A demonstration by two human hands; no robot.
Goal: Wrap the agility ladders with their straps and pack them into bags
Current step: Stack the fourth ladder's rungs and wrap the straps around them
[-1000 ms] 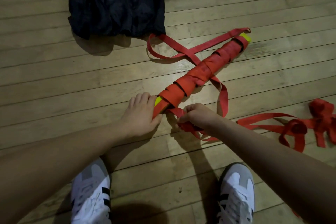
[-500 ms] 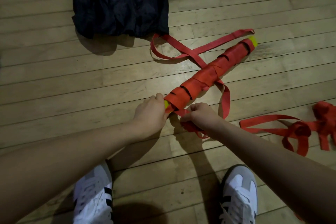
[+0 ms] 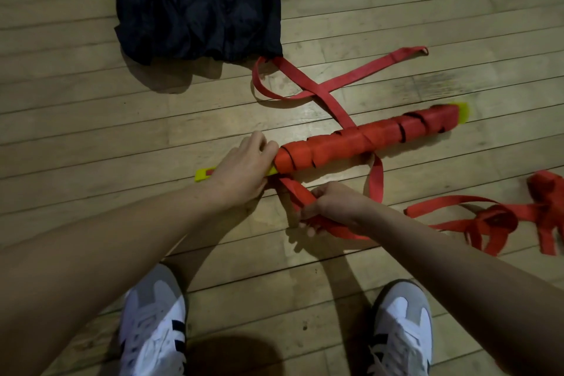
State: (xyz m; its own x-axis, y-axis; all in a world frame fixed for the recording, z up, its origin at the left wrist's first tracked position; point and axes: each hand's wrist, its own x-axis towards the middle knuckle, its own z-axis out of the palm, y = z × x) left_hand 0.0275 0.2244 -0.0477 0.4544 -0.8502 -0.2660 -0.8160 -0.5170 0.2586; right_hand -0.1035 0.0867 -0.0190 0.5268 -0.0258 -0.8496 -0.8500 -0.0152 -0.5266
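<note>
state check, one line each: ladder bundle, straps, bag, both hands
Red-strap-wrapped bundle of yellow plastic ladder rungs: lying on the wooden floor, mostly wrapped, yellow ends showing.
Loose red strap tail: unwound, pulled off the bundle's near end.
Slack red webbing pile: tangled on the floor, right.
Black fabric bag: flat, crumpled, nothing packed.
Left hand: grips the bundle's near end.
Right hand: grips the strap tail.

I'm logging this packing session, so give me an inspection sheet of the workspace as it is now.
Surface: wooden plank floor, scuffed.
Job's things: ladder bundle of yellow rungs wrapped in red strap; loose strap tail; dark bag lying flat above.
Clutter: second red strap tangle at right.
Grips: left hand holds the bundle's near end; right hand pinches strap.
Cables: nothing seen.
Surroundings: white sneakers below.
</note>
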